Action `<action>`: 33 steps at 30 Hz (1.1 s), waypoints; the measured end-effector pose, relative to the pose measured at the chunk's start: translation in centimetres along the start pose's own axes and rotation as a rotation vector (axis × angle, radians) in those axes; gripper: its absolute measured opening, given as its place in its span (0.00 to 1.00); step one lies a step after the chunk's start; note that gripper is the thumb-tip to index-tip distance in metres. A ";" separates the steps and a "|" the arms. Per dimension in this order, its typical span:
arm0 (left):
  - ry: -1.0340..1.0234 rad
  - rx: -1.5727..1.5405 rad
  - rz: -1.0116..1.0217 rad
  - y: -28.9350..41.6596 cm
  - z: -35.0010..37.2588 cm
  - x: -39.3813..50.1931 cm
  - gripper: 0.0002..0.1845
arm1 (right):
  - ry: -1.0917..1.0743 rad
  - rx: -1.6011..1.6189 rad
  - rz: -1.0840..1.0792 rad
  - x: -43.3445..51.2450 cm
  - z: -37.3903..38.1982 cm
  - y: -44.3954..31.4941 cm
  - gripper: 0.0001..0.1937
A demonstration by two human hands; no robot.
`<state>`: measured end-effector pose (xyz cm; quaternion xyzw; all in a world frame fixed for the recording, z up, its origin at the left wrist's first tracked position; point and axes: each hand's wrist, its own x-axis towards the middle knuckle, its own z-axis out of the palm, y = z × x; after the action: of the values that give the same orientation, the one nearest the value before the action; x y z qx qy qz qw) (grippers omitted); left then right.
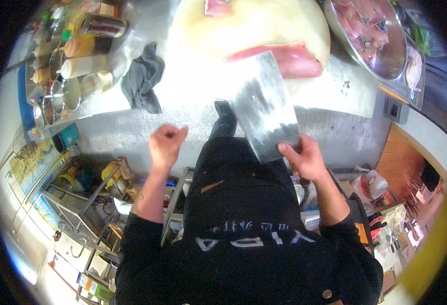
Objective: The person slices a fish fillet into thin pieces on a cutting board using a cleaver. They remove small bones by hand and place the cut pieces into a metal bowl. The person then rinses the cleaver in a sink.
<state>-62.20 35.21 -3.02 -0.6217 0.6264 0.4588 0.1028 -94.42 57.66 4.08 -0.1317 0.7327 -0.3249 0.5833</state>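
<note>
My right hand [307, 158] grips a broad cleaver [267, 106] near its handle, thumb on the blade. The wide steel blade reaches up towards the worktop and partly covers a pink fish fillet [299, 61]. That fillet lies on the near right part of a round, pale cutting board [204, 42]. A smaller piece of fish [218, 7] lies at the board's far side, cut off by the picture's top edge. My left hand [166, 146] hovers over the front of the counter, fingers curled in, with nothing visible in it.
A crumpled grey cloth [144, 78] lies left of the board. Squeeze bottles [84, 66] and metal cups [71, 95] crowd the left end. At right stands a steel bowl [393, 57] with fish pieces [364, 26]. Metal shelving [93, 190] stands below left.
</note>
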 end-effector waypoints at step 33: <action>0.098 0.523 1.236 10.6 5.9 8.4 0.33 | 0.236 -0.225 0.094 4.7 0.3 2.1 0.25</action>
<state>-75.79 31.51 -7.45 -0.1235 0.9616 0.2378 -0.0598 -95.06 56.40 -0.90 -0.1226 0.8334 -0.2262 0.4892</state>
